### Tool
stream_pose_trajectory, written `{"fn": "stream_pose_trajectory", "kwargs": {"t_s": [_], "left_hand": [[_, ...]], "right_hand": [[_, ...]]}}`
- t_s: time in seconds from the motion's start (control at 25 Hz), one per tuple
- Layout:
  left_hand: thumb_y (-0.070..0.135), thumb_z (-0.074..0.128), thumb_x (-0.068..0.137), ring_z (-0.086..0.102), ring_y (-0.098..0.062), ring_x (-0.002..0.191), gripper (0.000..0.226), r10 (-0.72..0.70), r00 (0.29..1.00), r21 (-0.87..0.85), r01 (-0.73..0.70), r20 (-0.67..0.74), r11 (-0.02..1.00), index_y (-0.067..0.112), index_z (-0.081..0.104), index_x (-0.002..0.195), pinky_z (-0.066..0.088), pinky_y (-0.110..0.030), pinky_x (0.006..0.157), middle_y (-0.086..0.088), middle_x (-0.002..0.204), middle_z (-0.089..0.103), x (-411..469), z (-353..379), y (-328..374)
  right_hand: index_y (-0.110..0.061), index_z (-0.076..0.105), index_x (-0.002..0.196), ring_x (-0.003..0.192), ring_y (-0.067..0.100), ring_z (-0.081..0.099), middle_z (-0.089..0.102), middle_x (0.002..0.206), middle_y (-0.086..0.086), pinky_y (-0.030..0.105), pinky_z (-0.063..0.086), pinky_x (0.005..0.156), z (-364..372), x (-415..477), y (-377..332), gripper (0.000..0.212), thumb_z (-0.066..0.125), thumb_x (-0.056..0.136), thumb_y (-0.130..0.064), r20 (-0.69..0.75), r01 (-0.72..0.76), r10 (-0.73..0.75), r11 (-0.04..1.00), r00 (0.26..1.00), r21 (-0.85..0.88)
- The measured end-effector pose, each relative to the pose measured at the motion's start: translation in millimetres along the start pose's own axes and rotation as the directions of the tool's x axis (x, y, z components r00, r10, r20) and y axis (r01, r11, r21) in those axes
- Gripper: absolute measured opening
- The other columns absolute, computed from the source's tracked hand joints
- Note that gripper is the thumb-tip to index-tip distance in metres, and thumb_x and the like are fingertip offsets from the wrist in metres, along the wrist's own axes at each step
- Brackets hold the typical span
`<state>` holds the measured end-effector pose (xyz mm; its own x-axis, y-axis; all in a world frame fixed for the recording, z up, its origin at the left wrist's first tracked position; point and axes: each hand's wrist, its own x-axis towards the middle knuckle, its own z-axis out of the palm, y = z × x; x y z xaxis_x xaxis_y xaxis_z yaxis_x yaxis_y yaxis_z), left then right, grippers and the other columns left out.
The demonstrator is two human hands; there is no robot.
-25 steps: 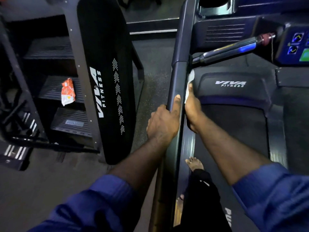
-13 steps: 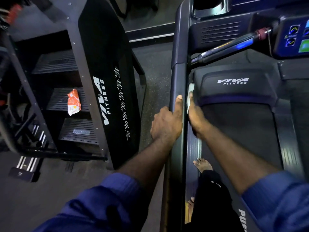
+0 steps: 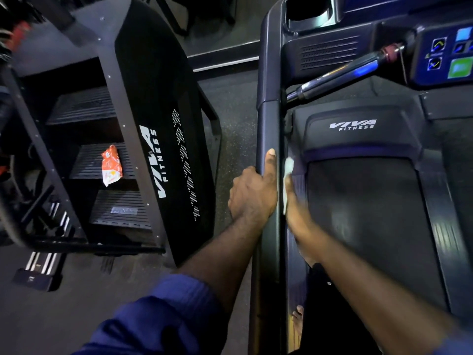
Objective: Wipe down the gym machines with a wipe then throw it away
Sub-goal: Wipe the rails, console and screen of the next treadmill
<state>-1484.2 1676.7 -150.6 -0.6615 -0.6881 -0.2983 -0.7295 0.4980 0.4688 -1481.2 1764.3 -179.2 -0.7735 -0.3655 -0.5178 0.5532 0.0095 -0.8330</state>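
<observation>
1. wipe: white and crumpled. it lies against the inner face of the handrail, about halfway along the visible length. one end shows beyond the fingertips, and a thin strip shows between the hand and the handrail.
2. right hand: motion-blurred, on the inner side of the handrail. the fingers are stretched forward along the handrail and press the wipe flat against it. grip state: extended, not curled round the wipe.
3. left hand: on the outer side of the handrail, directly opposite the right hand. the fingers wrap round the handrail and the thumb lies straight along its top. grip state: closed on the handrail.
4. blue sleeve: pushed up the left forearm, left of the handrail's lower end.
5. bare foot: just inside the handrail's lower end.
6. treadmill belt: dark, right of the handrail.
7. motor cover: marked "viva fitness", right of the handrail, ahead of the belt.
8. grip bar: slants from the handrail's upper part up toward the console, which carries lit buttons.
9. stair machine: left of the handrail, across a strip of floor. its black side panel reads "viva fitness".
10. orange packet: lies on a step of the stair machine, well left of the handrail.
</observation>
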Motion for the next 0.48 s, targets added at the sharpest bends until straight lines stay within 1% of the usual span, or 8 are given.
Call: {"fn": "stream_pose_trajectory", "kwargs": {"t_s": [0.08,0.12,0.16,0.2,0.24,0.32,0.4,0.48], "left_hand": [[0.098,0.011,0.083,0.066,-0.033,0.102,0.103,-0.006,1.000,0.021,0.006,0.001,1.000,0.018,0.068,0.117,0.055,-0.053,0.093,-0.009,0.113,0.069,0.5,1.0,-1.6],[0.097,0.013,0.084,0.066,-0.034,0.103,0.102,-0.012,1.000,0.030,0.011,0.002,0.999,0.018,0.068,0.117,0.054,-0.053,0.093,-0.009,0.114,0.068,0.2,1.5,-1.7],[0.097,0.013,0.084,0.066,-0.033,0.103,0.101,-0.014,1.000,0.035,0.014,-0.004,0.999,0.018,0.068,0.115,0.054,-0.053,0.093,-0.008,0.113,0.068,-1.0,1.4,-1.6],[0.098,0.012,0.082,0.066,-0.033,0.100,0.102,-0.010,1.000,0.035,0.010,-0.015,0.999,0.019,0.069,0.112,0.055,-0.053,0.092,-0.008,0.110,0.069,-2.4,1.1,-1.3],[0.099,0.010,0.080,0.067,-0.032,0.097,0.104,-0.003,1.000,0.029,0.004,-0.021,1.000,0.018,0.069,0.109,0.056,-0.053,0.091,-0.007,0.106,0.070,-2.8,-0.1,0.1],[0.101,0.008,0.078,0.068,-0.032,0.095,0.108,-0.011,1.000,0.033,0.011,-0.008,0.999,0.017,0.069,0.108,0.056,-0.053,0.090,-0.006,0.103,0.071,-4.5,-1.7,3.8],[0.101,0.008,0.078,0.068,-0.032,0.096,0.108,-0.016,1.000,0.051,0.017,-0.016,0.999,0.018,0.069,0.110,0.056,-0.054,0.090,-0.007,0.105,0.071,-5.8,-3.3,5.4],[0.100,0.009,0.079,0.067,-0.033,0.099,0.107,-0.027,0.999,0.048,0.028,-0.020,0.998,0.018,0.069,0.111,0.056,-0.054,0.091,-0.008,0.108,0.071,-6.7,-5.6,7.0]], "right_hand": [[-0.017,0.028,0.164,0.156,0.013,0.024,0.028,0.170,0.003,0.029,0.019,0.127,0.8,-6.4,4.1,0.089,0.026,0.099,-0.077,0.064,0.044,-0.043,0.999,0.997,-0.006],[-0.019,0.027,0.165,0.156,0.012,0.025,0.027,0.170,0.002,0.031,0.020,0.128,-0.8,12.3,0.0,0.104,0.028,0.089,-0.089,0.079,0.117,-0.114,0.993,0.990,-0.026],[-0.021,0.029,0.164,0.155,0.012,0.028,0.030,0.169,0.000,0.035,0.022,0.129,-3.9,40.5,-6.8,0.109,0.028,0.083,-0.095,0.052,0.144,-0.141,0.988,0.989,-0.056],[-0.023,0.034,0.162,0.152,0.011,0.034,0.036,0.167,0.000,0.037,0.025,0.128,-6.0,60.5,-16.4,0.103,0.026,0.087,-0.092,0.027,0.122,-0.120,0.990,0.992,-0.074],[-0.023,0.041,0.159,0.148,0.013,0.040,0.043,0.163,0.000,0.038,0.029,0.126,-8.8,69.0,-21.0,0.092,0.024,0.094,-0.086,0.026,0.036,-0.035,0.997,0.999,-0.068],[-0.021,0.050,0.154,0.143,0.015,0.046,0.051,0.154,-0.001,0.035,0.033,0.122,-12.3,45.9,-6.5,0.082,0.020,0.101,-0.076,0.031,-0.090,0.093,0.993,0.995,-0.081],[-0.019,0.041,0.159,0.149,0.013,0.038,0.043,0.161,0.000,0.034,0.028,0.125,-10.1,-15.3,18.7,0.089,0.017,0.098,-0.079,0.102,-0.119,0.126,0.991,0.987,-0.068],[-0.022,0.022,0.166,0.158,0.010,0.017,0.020,0.173,-0.001,0.036,0.015,0.131,-10.1,-37.9,24.1,0.101,0.015,0.090,-0.087,0.178,-0.084,0.096,0.994,0.979,-0.071]]}}
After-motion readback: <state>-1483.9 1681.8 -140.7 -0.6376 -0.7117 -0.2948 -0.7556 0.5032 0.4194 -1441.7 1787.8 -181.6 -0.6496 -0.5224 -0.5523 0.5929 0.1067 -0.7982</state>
